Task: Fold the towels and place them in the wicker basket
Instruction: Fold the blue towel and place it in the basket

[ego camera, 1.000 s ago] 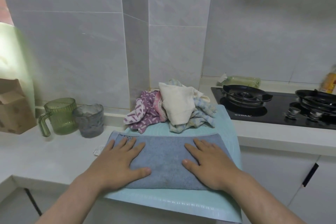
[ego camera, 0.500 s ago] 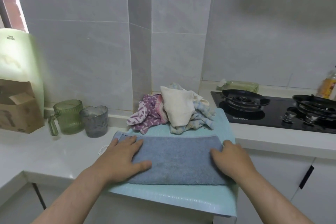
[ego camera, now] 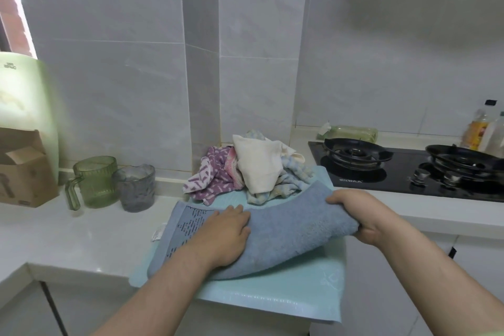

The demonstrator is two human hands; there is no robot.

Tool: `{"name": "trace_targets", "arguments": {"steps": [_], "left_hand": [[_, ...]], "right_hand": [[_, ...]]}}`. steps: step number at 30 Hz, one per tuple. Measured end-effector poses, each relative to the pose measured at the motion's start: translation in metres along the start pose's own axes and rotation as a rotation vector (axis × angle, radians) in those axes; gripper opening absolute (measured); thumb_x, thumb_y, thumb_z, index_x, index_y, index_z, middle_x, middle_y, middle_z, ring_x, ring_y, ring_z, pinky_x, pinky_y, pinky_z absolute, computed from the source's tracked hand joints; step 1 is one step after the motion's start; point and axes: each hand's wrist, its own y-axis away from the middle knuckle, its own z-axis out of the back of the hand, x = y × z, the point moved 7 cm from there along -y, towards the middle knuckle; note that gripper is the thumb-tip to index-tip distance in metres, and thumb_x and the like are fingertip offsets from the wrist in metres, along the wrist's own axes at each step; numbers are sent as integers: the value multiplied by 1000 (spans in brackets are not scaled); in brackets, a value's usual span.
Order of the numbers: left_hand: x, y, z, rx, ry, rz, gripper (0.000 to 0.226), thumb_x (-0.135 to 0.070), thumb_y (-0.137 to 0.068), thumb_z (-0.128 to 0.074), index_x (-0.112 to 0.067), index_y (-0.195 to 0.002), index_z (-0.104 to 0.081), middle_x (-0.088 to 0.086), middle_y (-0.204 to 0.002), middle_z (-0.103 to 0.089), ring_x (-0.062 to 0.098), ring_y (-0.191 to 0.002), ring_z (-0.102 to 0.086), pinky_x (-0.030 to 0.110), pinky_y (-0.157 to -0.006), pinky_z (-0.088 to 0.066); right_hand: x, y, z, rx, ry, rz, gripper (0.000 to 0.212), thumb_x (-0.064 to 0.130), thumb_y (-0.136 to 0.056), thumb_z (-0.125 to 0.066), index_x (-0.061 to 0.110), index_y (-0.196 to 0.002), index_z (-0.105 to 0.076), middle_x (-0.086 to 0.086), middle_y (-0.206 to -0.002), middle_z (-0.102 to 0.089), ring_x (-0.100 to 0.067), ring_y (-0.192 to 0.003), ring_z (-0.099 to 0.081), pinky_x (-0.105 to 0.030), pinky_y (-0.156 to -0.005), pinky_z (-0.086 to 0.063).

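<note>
A blue-grey towel lies folded lengthwise on a light teal mat on the counter. My left hand presses flat on the towel's left half, fingers straight. My right hand grips the towel's right end and holds it lifted off the mat. Behind the mat sits a heap of unfolded towels: a purple patterned one, a cream one and a pale blue checked one. No wicker basket is in view.
A green glass mug and a grey glass cup stand left of the towels, with a cardboard box farther left. A black gas hob with bottles behind lies to the right. The counter's front edge is close.
My right hand slid from the towel's middle to its right end, took hold and raised that end. My left hand stayed pressing on the left half.
</note>
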Motion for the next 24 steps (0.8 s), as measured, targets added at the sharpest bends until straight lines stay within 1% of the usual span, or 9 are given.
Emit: {"name": "trace_targets", "arguments": {"steps": [3,5,7,10,13,17,20,22,24], "left_hand": [[-24,-16,-9,32,-37,-17,52,-41,-103,-22,-16,-149,-31,7,-159,-24,24,-146,-21,46,-120,-14],[-36,-23,-19,88,-51,-8,64,-52,-100,-19,-18,-155,-19,6,-163,-13,24,-149,-12,49,-121,-8],[-41,-26,-28,121,-43,19,77,-65,-95,-15,-19,-157,-8,4,-164,-4,24,-151,-3,50,-121,-1],[-47,-28,-32,109,-68,42,87,-74,-90,-14,-20,-157,-1,3,-164,1,24,-151,2,50,-120,3],[-50,-26,-32,108,-67,38,88,-75,-90,-14,-20,-157,-1,4,-164,2,25,-151,3,50,-120,4],[-37,-11,-21,84,-16,-6,80,-73,-91,-18,-28,-156,-10,2,-164,-2,23,-151,0,49,-121,2],[-12,-1,-6,12,4,2,67,-60,-97,-26,-26,-155,-18,1,-164,-9,21,-151,-6,44,-122,-2],[-13,-2,-2,3,5,-68,67,-53,-99,-32,-22,-155,-16,1,-164,-8,19,-151,-6,38,-122,-4],[-32,-7,-6,34,52,-184,73,-57,-97,-35,-23,-157,-9,0,-164,-4,16,-151,-4,34,-122,-3]], "right_hand": [[13,3,11,-11,-80,22,20,1,-89,-53,-2,-108,-57,-23,-96,-60,-35,-84,-60,-41,-71,-48],[19,7,17,1,-109,36,21,0,-88,-53,1,-108,-56,-23,-97,-58,-35,-88,-58,-42,-73,-45],[21,8,21,6,-118,47,23,0,-88,-53,-2,-110,-58,-22,-97,-60,-34,-86,-59,-40,-73,-46],[23,10,24,-13,-98,63,31,0,-88,-52,-9,-117,-59,-21,-97,-63,-32,-86,-61,-37,-71,-46],[24,11,21,-30,-118,74,40,1,-86,-53,-13,-123,-55,-20,-97,-59,-32,-88,-57,-39,-74,-42],[37,18,7,16,-177,108,22,3,-87,-58,0,-108,-60,-21,-94,-59,-31,-83,-58,-35,-66,-44],[44,19,-6,38,-157,133,26,3,-86,-60,-4,-111,-62,-22,-95,-59,-32,-87,-58,-39,-72,-44],[48,21,-19,65,-162,157,23,4,-85,-61,-2,-107,-62,-21,-93,-56,-31,-85,-56,-41,-74,-41],[52,25,-28,94,-178,184,23,5,-80,-62,5,-103,-59,-18,-94,-53,-31,-85,-51,-41,-75,-37]]}}
